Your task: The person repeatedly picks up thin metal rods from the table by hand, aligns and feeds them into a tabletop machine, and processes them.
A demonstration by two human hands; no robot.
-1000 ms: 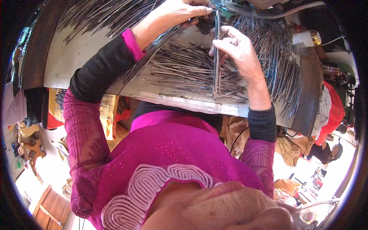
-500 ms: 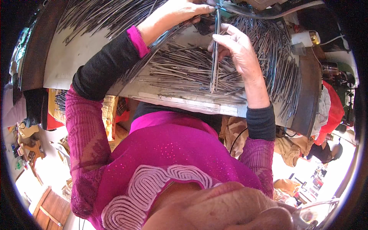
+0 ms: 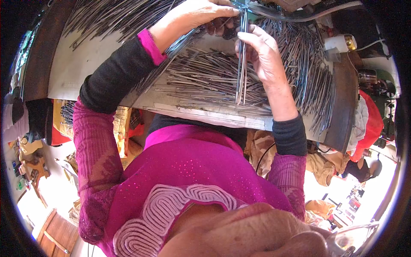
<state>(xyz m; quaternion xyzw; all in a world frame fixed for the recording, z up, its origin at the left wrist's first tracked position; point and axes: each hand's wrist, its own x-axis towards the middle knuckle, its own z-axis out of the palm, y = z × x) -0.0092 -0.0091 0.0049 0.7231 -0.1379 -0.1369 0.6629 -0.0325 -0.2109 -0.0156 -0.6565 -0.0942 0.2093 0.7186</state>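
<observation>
Several long, thin dark metal strips (image 3: 242,83) hang almost upright over the table, their lower ends slightly spread. My right hand (image 3: 264,53) is closed on them, pinching them between thumb and fingers near the upper part. My left hand (image 3: 203,16) is at the strips' top end, thumb and forefinger reaching to them, the other fingers curled underneath. What those fingers grip is hidden. A bundle of similar strips (image 3: 182,45) runs from below my left hand under the forearm; whether it is held cannot be seen.
Loose strips lie in a heap (image 3: 201,77) before me, with more in a pile at the right (image 3: 310,73) and another at the far left (image 3: 115,19). A grey cable or hose (image 3: 308,16) crosses the back. A white cylindrical object (image 3: 338,43) stands near the right wooden edge (image 3: 344,94).
My right hand has shifted slightly, its thumb a little higher on the strips. The lower ends of the strips have fanned apart. My left hand's curled fingers show more.
</observation>
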